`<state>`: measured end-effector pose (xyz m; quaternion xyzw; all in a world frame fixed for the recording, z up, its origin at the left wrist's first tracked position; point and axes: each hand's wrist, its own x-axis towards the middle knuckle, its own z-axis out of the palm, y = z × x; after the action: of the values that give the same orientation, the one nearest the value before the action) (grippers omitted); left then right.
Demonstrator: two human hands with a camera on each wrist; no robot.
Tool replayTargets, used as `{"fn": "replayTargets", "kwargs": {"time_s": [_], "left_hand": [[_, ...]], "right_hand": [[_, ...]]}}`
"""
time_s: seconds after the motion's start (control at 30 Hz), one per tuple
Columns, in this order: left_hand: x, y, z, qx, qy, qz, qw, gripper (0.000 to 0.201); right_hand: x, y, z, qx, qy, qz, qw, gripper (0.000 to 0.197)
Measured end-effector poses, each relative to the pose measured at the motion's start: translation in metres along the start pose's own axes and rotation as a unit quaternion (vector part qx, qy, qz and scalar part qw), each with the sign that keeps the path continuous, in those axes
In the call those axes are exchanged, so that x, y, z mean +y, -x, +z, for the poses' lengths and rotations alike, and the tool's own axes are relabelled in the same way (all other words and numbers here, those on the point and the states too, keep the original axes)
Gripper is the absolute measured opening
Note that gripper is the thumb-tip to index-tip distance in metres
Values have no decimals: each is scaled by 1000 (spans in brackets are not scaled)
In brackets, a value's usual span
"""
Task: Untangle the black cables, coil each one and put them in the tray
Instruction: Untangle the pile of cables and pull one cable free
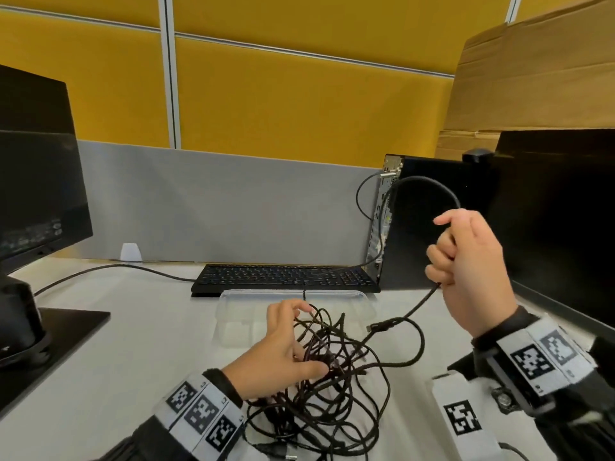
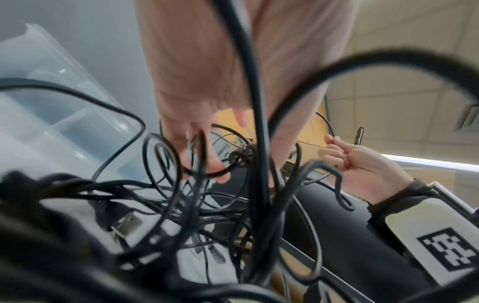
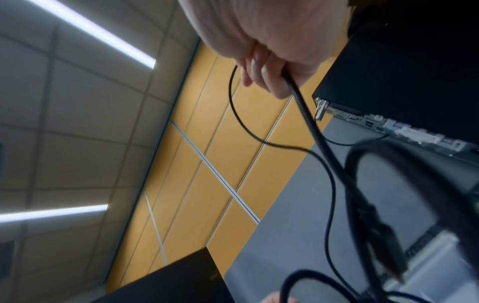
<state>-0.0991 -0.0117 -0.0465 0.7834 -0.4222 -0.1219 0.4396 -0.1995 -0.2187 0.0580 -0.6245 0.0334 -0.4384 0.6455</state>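
Observation:
A tangle of black cables [image 1: 329, 377] lies on the white desk in front of a clear plastic tray [image 1: 239, 322]. My left hand [image 1: 299, 341] holds the tangle from the left, its fingers [image 2: 202, 162] hooked through several loops. My right hand [image 1: 446, 241] is raised to the right and grips one black cable [image 1: 422, 181]. That cable arches above the fist and hangs below it to a connector [image 1: 379, 326] near the tangle. The right wrist view shows the fist [image 3: 264, 67] round this cable [image 3: 311, 127] and the connector [image 3: 386, 246]. A USB plug [image 2: 127, 223] lies in the pile.
A black keyboard [image 1: 286, 277] lies just behind the tray. A black computer tower [image 1: 432, 221] stands behind my right hand, with a monitor [image 1: 559, 211] to its right. Another monitor [image 1: 36, 194] and its base stand at the left. A cardboard box [image 1: 539, 78] rises at the back right.

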Motion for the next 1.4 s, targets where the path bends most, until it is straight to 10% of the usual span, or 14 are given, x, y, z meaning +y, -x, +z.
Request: {"fn": "replayTargets", "kwargs": {"time_s": [0.27, 0.53, 0.9, 0.97, 1.1, 1.17, 1.3, 1.4], "left_hand": [[14, -4, 6, -85, -37, -69, 993, 42], [24, -8, 17, -172, -107, -128, 971, 71], [-1, -2, -15, -88, -182, -132, 970, 67], [-6, 1, -19, -83, -146, -135, 977, 73], [-15, 6, -26, -89, -96, -145, 981, 76], [-17, 7, -27, -86, -79, -143, 983, 75], [-24, 6, -27, -90, -51, -142, 985, 70], [-29, 6, -28, -93, -39, -132, 986, 66]], "right_hand": [[19, -4, 10, -18, -82, 98, 992, 24], [19, 19, 37, -181, -175, 218, 943, 25], [-23, -12, -31, -123, 193, 68, 971, 25], [-10, -20, -49, -104, 392, -11, 914, 24], [27, -20, -84, -122, 764, -24, 634, 16], [38, -16, -84, -185, 809, 38, 557, 26], [49, -15, -43, -242, 792, 6, 561, 44], [54, -13, 21, -304, 683, -110, 655, 42]]}}
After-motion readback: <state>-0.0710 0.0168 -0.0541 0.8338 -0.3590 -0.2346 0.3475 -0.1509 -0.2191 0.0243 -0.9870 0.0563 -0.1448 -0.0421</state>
